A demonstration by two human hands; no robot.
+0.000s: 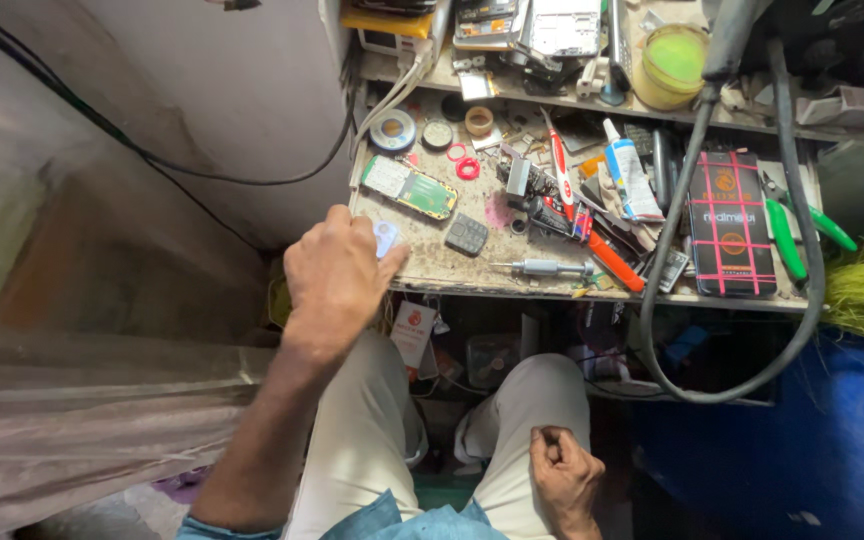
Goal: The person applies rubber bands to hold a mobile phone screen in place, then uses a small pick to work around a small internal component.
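Note:
My left hand (pixel 337 275) reaches to the front left corner of a cluttered workbench (pixel 432 265) and is shut on a small pale blue-white part (pixel 386 237) that shows between its fingers. Just beyond it lies a green phone circuit board (pixel 410 188), and a dark phone keypad (pixel 466 234) is to its right. My right hand (pixel 564 475) rests on my right knee with the fingers curled in a loose fist; nothing shows in it.
A silver screwdriver (pixel 547 268) lies at the bench's front edge. Further right are a red-handled tool (pixel 612 262), a glue tube (pixel 630 178), a black and pink box (pixel 730 224), green-handled pliers (pixel 787 235) and a thick grey cable (pixel 807 300). Tape rolls (pixel 393 130) sit behind.

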